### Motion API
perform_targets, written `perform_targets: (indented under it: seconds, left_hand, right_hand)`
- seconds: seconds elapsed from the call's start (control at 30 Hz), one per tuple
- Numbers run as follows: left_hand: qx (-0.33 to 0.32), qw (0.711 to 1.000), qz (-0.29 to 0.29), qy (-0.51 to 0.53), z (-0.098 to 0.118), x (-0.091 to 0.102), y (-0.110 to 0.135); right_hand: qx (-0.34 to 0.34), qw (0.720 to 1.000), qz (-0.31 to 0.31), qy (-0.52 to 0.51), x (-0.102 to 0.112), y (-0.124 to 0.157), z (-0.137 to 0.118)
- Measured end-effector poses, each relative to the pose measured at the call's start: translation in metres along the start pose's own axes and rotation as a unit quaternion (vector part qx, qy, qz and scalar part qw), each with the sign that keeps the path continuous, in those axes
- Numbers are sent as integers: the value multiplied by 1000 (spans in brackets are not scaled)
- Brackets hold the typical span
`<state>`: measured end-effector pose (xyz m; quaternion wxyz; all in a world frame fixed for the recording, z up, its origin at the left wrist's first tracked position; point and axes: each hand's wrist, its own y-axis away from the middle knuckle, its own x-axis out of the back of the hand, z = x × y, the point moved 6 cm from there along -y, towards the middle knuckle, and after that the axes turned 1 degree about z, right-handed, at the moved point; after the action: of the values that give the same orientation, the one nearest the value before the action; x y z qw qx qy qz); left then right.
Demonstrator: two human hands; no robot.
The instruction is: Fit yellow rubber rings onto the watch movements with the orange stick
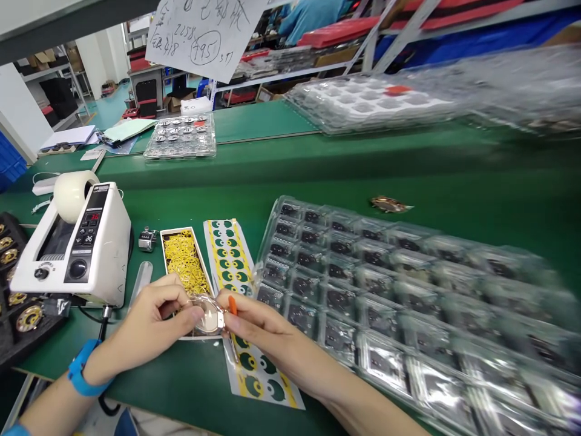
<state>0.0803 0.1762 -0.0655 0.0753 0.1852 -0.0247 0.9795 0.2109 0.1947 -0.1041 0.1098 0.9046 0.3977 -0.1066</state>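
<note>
My left hand (pixel 166 315), with a blue band on its wrist, pinches a round, shiny watch case (pixel 209 316) by its left side. The fingers of my right hand (pixel 254 321) are closed on the case's right side. Between those fingers also sits a slim tool with an orange end (pixel 232 304); its kind is not clear. Below the hands lie a white box of yellow rings (pixel 185 257) and a sheet of yellow-edged die-cut stickers (pixel 229 251). The fingers partly cover the case.
A white tape dispenser (pixel 97 242) stands at left, near a tally counter (pixel 146 240). Clear compartment trays with dark parts (pixel 338 272) fill the right. Behind them lies a small shiny piece (pixel 389 204). A smaller tray (pixel 181 136) rests on the raised ledge.
</note>
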Motion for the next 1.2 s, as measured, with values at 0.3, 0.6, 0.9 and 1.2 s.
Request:
perform_targets:
  seconds: [0.3, 0.6, 0.9, 1.2]
  left_hand:
    - [-49, 991, 51, -111, 3, 0, 3]
    - [-207, 955, 170, -129, 19, 21, 11]
    - [-164, 985, -54, 21, 4, -12, 1]
    - [-169, 984, -3, -46, 24, -2, 15]
  right_hand:
    - [-4, 1000, 13, 6, 3, 0, 6]
    - [4, 1000, 14, -1, 2, 0, 3]
    - [-4, 1000, -5, -24, -7, 1, 11]
    - [3, 995, 56, -81, 5, 11, -4]
